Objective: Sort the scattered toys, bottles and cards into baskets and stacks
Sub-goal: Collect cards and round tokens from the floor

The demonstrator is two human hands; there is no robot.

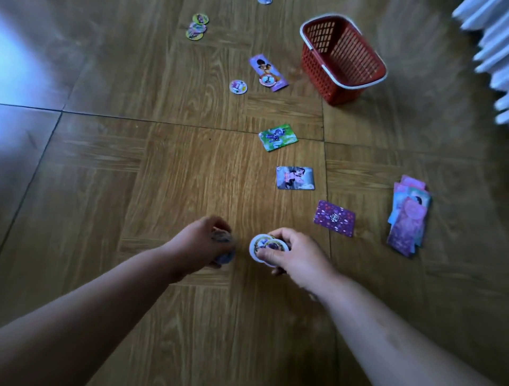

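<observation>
My right hand (296,254) grips a small stack of round picture discs (261,248) low over the wooden floor. My left hand (202,243) is curled round more round discs (227,257), mostly hidden by the fingers. Loose cards lie ahead: a purple face-down card (334,218), a grey-blue pony card (294,178), a green card (278,137) and a long purple card (268,72) with a disc on it. A single disc (238,87) lies beside it. Further off sits a cluster of green-rimmed discs (197,27). A pile of cards (409,216) rests at the right.
A red plastic basket (341,59) with a white rim stands on the floor at the upper right, with nothing showing inside. White slatted furniture (490,49) fills the top right corner. Another disc (265,1) peeks in at the top edge.
</observation>
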